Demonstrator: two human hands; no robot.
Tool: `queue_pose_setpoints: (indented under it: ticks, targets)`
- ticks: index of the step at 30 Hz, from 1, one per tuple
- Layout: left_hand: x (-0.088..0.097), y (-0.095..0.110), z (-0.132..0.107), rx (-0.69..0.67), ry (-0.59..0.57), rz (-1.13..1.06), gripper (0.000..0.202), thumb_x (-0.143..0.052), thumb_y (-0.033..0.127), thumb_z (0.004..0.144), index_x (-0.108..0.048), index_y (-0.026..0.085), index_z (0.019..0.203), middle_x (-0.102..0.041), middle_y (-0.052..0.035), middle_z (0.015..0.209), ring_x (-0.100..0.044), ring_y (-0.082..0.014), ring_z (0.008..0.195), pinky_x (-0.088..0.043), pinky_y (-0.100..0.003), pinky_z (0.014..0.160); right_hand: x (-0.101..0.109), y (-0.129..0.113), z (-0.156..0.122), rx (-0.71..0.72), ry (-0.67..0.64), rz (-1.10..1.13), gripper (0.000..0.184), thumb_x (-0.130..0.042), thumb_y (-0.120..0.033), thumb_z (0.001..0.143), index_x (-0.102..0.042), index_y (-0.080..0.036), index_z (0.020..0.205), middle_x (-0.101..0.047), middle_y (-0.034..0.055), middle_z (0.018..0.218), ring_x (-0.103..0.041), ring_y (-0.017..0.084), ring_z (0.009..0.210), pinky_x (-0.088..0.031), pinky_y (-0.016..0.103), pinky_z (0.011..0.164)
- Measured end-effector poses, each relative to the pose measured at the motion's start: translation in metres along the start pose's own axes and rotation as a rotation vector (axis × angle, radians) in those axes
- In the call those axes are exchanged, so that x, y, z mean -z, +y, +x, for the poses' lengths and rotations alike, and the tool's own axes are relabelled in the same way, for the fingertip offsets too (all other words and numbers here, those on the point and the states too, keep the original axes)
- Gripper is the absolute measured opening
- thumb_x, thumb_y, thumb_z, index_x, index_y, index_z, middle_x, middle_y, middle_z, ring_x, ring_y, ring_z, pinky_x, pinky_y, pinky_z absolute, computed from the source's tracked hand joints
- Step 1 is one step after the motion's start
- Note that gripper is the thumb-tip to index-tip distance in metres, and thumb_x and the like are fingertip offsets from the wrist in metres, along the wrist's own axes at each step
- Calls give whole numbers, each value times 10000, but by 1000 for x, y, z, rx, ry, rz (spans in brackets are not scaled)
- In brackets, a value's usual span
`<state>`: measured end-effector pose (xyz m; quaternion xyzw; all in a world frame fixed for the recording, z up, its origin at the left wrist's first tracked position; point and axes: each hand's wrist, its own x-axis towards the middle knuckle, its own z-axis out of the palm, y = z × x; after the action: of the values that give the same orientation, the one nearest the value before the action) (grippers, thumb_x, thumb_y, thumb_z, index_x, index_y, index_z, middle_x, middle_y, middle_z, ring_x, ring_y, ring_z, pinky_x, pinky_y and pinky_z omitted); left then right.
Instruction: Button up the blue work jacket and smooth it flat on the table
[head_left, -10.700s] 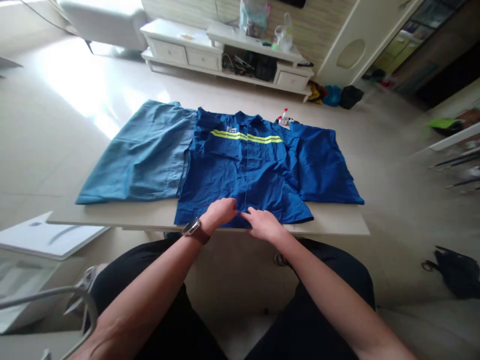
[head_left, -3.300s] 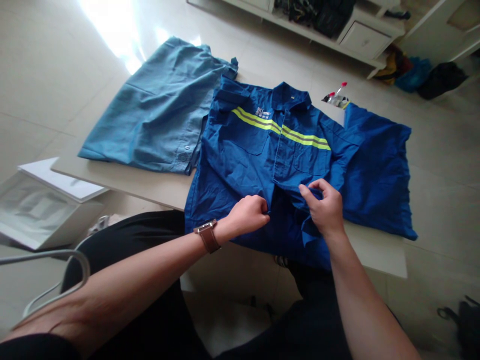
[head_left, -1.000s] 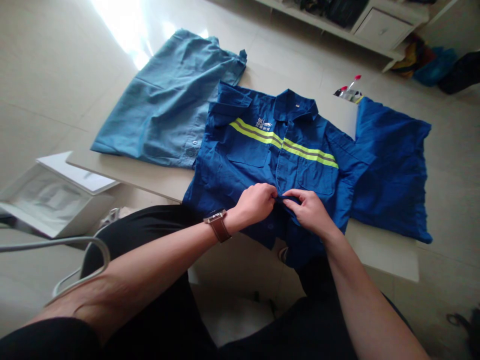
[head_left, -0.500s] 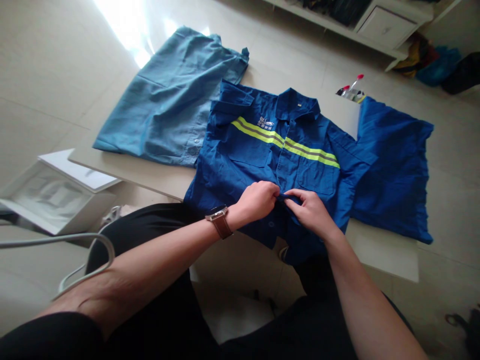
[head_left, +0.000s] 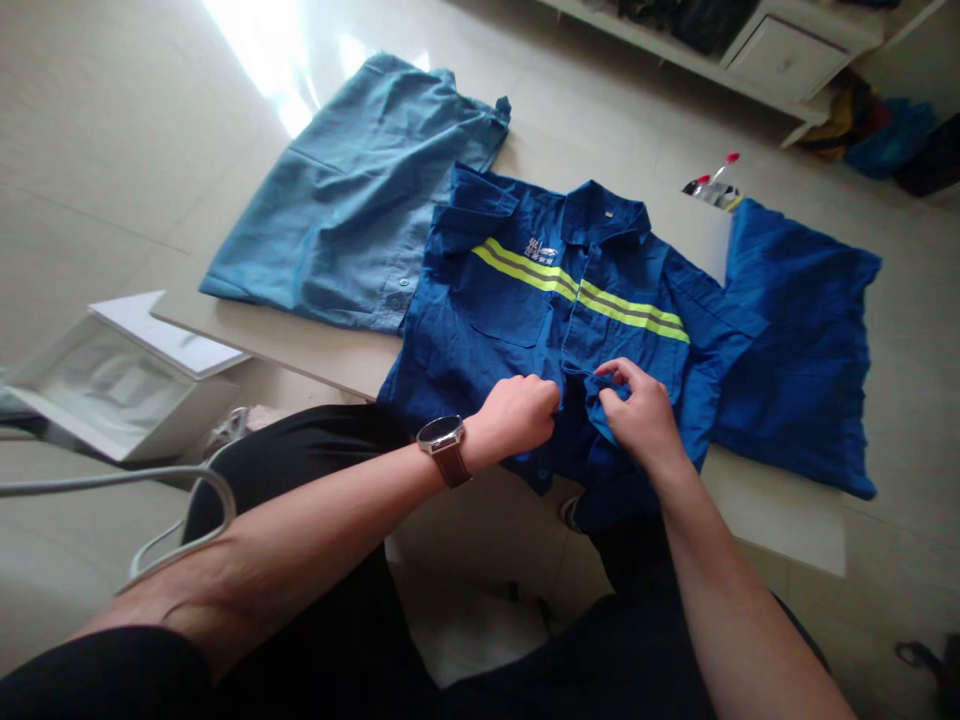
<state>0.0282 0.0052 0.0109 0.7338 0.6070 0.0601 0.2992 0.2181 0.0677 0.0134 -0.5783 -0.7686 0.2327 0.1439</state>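
Observation:
A dark blue work shirt (head_left: 517, 312) with a yellow reflective stripe lies spread in front of me, collar away from me, its lower part hanging toward my lap. My right hand (head_left: 639, 405) pinches the front edge of the shirt on the right side and lifts a fold of it. Just left of it, my left hand (head_left: 525, 412), with a watch (head_left: 441, 434) on the wrist, is closed at the other front edge of the shirt; its fingertips are turned away. Between the hands the front gapes open below the stripe.
A lighter blue garment (head_left: 337, 200) lies on the left of the low white table (head_left: 780, 510). Another dark blue garment (head_left: 799, 350) lies on the right. Red-capped bottles (head_left: 721, 172) stand behind. A white box (head_left: 112, 375) and a grey cable (head_left: 150, 480) are at the left.
My hands were together at the shirt's front edge and have now moved apart. The right hand has drawn its edge to the right, opening the front between them.

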Motion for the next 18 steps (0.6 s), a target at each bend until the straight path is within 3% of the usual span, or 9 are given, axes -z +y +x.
queue_pose_setpoints:
  ticks: [5, 13, 18]
  targets:
    - [-11, -10, 0, -51, -63, 0, 192, -588, 163, 832, -751, 201, 926, -769, -110, 927, -751, -277, 883, -545, -338, 741, 6, 13, 1, -51, 20, -184, 325, -544, -228, 807, -727, -245, 1074, -731, 78, 1010, -654, 256, 858, -470, 354, 765]
    - [-14, 0, -2, -82, -73, -12, 167, -604, 173, 852, -754, 164, 925, -754, -146, 899, -752, -284, 899, -561, -347, 775, -21, -9, -11, 190, -157, -306, 335, -575, -299, 877, -653, -214, 1191, -703, 105, 1147, -615, 295, 1080, -472, 395, 893]
    - [-13, 1, -3, -111, -94, 8, 172, -606, 175, 828, -763, 162, 897, -756, -142, 881, -751, -283, 873, -569, -347, 765, -22, -5, -13, 269, -257, -237, 418, -542, -246, 903, -632, -224, 1310, -680, 91, 1200, -612, 270, 1111, -481, 376, 946]
